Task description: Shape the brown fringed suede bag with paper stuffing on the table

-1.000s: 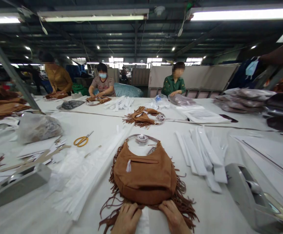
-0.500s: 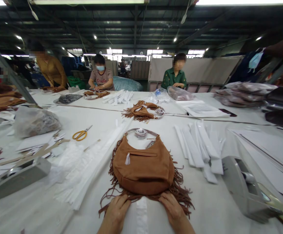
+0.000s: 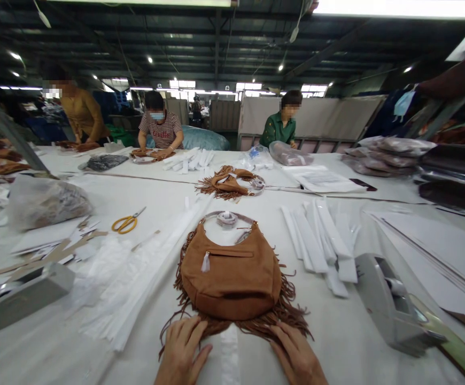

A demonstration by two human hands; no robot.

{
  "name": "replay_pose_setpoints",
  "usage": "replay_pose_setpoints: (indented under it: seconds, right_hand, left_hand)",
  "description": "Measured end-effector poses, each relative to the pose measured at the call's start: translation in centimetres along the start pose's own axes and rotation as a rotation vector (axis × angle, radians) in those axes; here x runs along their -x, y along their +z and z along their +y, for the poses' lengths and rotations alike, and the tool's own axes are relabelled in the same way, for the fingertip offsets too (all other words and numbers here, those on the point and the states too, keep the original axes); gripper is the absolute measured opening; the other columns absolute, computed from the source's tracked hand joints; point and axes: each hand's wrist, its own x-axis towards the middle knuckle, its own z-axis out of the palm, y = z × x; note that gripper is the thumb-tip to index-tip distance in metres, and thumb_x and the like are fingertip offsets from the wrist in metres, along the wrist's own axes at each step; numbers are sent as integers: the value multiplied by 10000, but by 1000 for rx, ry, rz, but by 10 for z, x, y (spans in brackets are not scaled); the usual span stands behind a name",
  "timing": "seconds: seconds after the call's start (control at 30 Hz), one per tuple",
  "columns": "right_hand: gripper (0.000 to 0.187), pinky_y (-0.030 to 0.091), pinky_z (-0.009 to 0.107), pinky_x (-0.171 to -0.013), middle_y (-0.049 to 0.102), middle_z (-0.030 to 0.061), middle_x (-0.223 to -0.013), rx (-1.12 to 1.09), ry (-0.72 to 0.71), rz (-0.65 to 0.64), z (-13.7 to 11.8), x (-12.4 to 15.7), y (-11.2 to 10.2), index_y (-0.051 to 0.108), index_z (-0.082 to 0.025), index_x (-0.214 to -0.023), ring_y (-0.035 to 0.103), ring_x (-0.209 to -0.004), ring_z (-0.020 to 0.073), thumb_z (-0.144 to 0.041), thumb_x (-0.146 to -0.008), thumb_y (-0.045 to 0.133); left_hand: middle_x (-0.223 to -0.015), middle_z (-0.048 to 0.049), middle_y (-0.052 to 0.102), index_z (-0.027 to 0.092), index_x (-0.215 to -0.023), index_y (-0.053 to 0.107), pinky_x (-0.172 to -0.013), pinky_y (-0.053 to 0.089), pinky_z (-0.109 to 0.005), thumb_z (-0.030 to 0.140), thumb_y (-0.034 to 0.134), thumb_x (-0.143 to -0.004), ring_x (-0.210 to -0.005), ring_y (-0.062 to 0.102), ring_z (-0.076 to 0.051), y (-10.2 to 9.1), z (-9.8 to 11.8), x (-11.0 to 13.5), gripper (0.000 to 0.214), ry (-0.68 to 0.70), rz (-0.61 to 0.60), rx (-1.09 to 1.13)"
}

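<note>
A brown fringed handbag (image 3: 230, 275) lies flat in front of me, its zip pocket facing up and its strap looped at the far end. Dark fringe spreads from its sides and near edge. My left hand (image 3: 185, 345) rests on the fringe at the near left, fingers stretched out and thumb apart. My right hand (image 3: 296, 350) lies on the fringe at the near right, fingers extended. Between the hands a white strip (image 3: 230, 353) runs from the bag's near edge toward me.
White wrapped strips (image 3: 320, 240) and a tape dispenser (image 3: 395, 305) lie right; another dispenser (image 3: 24, 297), yellow-handled scissors (image 3: 128, 220) and a plastic bag (image 3: 48, 202) lie left. A second fringed bag (image 3: 230, 182) sits beyond. Co-workers stand across the table.
My hands have moved outward along the fringe, and the left thumb is now spread from its fingers. The view has shifted slightly; the handbag lies as before.
</note>
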Motion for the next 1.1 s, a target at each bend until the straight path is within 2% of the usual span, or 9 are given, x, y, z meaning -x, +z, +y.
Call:
replay_pose_setpoints:
  seconds: [0.07,0.17,0.27,0.37,0.53,0.67,0.8,1.0,1.1]
  right_hand:
    - [439,554,407,-871,606,131,-1171,10,-23,-79,-4,-26,-9,509,-166,-1274,585,-1064,263,-203,-848,608]
    - [704,488,469,-948,555,141,-1243,5,-14,-246,-9,-75,-16,473,-163,-1307,517,-1133,313,-199,-676,784]
    - [845,431,495,-984,550,131,-1227,12,39,-379,-13,-114,-13,479,-168,-1296,493,-1120,332,-231,-547,864]
    - [866,419,494,-959,568,114,-1152,53,31,-498,-13,-132,-2,503,-164,-1261,507,-1039,318,-316,-503,892]
    - [873,415,475,-895,544,123,-1132,121,10,-612,-12,-133,11,503,-165,-1236,491,-1009,321,-361,-480,892]
    - [894,396,469,-882,520,125,-1145,140,0,-663,-14,-137,13,460,-191,-1275,477,-1020,326,-330,-494,872]
    - [809,390,455,-838,533,100,-1071,155,-8,-699,-14,-146,13,475,-202,-1235,488,-964,312,-340,-530,847]
    - [483,382,414,-781,564,61,-968,136,8,-738,-8,-157,14,553,-191,-974,501,-901,273,-334,-604,828]
    - [437,378,399,-781,575,52,-967,98,22,-728,-1,-156,19,551,-189,-882,508,-912,264,-362,-610,845]
  left_hand:
    - [-1257,-125,546,196,-1334,455,-941,416,-440,415,686,-788,-1104,497,-292,-12,-1,-25,632,-8,-23,-26]
    - [-1302,-145,502,167,-1376,384,-1036,333,-503,467,810,-627,-1162,454,-334,-21,-2,-70,912,-28,-136,-22]
    - [-1243,-127,540,165,-1357,393,-1079,270,-532,452,859,-545,-1131,477,-328,-19,-1,-107,979,9,-327,-10]
    - [-1185,-117,571,173,-1337,414,-1057,289,-537,445,869,-526,-1075,509,-319,-11,0,-125,969,67,-482,-9]
    - [-1214,-154,551,152,-1388,338,-1039,281,-578,383,844,-550,-1086,501,-341,-3,1,-133,1006,115,-636,5]
    - [-1167,-155,570,134,-1388,306,-1006,306,-566,262,710,-616,-1056,515,-331,-4,2,-142,881,152,-709,54]
    - [-1065,-133,613,145,-1195,454,-889,385,-508,178,583,-630,-986,550,-315,-2,0,-152,581,158,-753,64]
    - [-909,-85,671,175,-914,530,-797,405,-440,122,508,-679,-864,611,-274,7,-11,-159,242,140,-730,94]
    - [-848,-86,682,175,-796,560,-779,408,-422,135,528,-680,-835,630,-269,11,-18,-160,127,164,-757,107]
